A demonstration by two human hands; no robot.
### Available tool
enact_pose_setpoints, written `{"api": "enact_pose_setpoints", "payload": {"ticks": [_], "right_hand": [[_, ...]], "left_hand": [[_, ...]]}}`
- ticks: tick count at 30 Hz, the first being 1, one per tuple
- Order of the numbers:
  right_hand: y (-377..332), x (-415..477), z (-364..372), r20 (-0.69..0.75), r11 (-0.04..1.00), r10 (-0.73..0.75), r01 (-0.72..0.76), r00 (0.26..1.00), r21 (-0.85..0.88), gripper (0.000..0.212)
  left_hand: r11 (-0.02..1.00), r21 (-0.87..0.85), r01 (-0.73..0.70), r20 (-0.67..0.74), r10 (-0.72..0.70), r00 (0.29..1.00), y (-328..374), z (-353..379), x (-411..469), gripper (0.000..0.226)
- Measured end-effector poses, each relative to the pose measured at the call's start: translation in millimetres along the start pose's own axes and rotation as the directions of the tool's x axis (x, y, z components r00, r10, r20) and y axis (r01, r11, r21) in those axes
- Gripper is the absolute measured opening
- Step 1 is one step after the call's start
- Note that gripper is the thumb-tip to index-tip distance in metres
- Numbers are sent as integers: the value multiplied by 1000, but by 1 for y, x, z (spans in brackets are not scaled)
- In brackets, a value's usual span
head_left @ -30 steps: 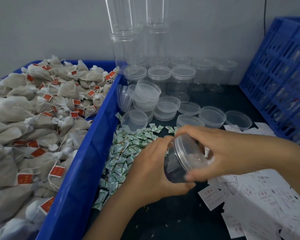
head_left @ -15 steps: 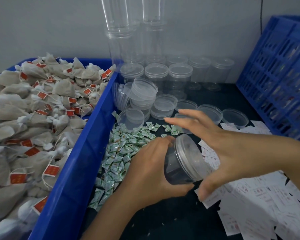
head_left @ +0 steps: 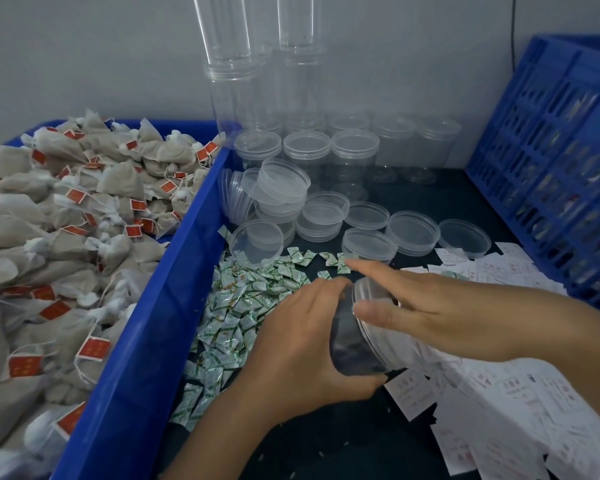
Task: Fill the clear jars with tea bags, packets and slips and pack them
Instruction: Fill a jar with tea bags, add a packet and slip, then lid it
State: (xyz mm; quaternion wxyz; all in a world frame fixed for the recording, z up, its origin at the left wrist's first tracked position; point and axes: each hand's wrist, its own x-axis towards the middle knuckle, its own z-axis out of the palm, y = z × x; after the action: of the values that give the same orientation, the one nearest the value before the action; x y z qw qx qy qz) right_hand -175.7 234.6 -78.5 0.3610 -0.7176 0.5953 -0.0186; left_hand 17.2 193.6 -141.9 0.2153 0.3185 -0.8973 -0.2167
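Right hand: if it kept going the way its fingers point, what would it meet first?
Probably the scattered green packets, then the tilted loose lid, though depth is unclear.

Left hand (head_left: 302, 344): my forearm enters from 6 o'clock, with fingers and thumb curled round the jar (head_left: 352, 355) in a firm grip. Right hand (head_left: 430, 313): my forearm enters from 4 o'clock, fingers straight and pointing to 10 o'clock, thumb against the jar's lidded end.

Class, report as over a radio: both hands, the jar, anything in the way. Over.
Left hand grips tilted jar. Right hand fingers straight across its lid. Slips beneath, packets alongside.
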Motion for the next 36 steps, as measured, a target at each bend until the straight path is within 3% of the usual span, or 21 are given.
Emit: {"api": "enact_pose_setpoints", "payload": {"ticks": [2, 7, 10, 13, 17, 22, 25, 30, 33, 36], "right_hand": [[0, 1, 0, -1, 999, -23, 23, 1000, 22, 81], [2, -6, -3, 5, 995, -95, 95, 995, 25, 116], [6, 0, -3, 8, 999, -36, 36, 999, 31, 99], [9, 1, -2, -56, 995, -103, 103, 993, 0, 84], [5, -5, -6, -45, 971, -234, 231, 971, -54, 81], [3, -8, -19, -134, 967, -246, 232, 960, -107, 80], [12, -3, -31, -328, 987, -147, 118, 933, -108, 65], [40, 38, -42, -616, 983, 120, -5, 779, 186, 51], [61, 73, -43, -674, 956, 233, -39, 701, 290, 48], [70, 104, -43, -633, 942, 311, -140, 709, 306, 44]], "left_hand": [[1000, 4, -5, -15, 5, 1000, 0, 0, 0, 86], [1000, 13, -7, -19, 7, 1000, 0, -1, -1, 92], [999, -35, 1, -11, -2, 1000, -2, 0, 0, 87], [997, -74, 14, -24, -16, 1000, -4, -1, 0, 82], [998, -68, 15, -51, -18, 999, -6, 0, 0, 77], [995, -97, 32, -58, -38, 998, -10, 1, 1, 77], [995, -93, 35, -68, -41, 997, -13, 2, 0, 80], [993, -106, 44, -72, -52, 996, -14, 3, -1, 80], [993, -111, 33, -79, -42, 996, -12, 1, -1, 78], [991, -132, 39, -94, -52, 994, -12, 0, -2, 82]]}}
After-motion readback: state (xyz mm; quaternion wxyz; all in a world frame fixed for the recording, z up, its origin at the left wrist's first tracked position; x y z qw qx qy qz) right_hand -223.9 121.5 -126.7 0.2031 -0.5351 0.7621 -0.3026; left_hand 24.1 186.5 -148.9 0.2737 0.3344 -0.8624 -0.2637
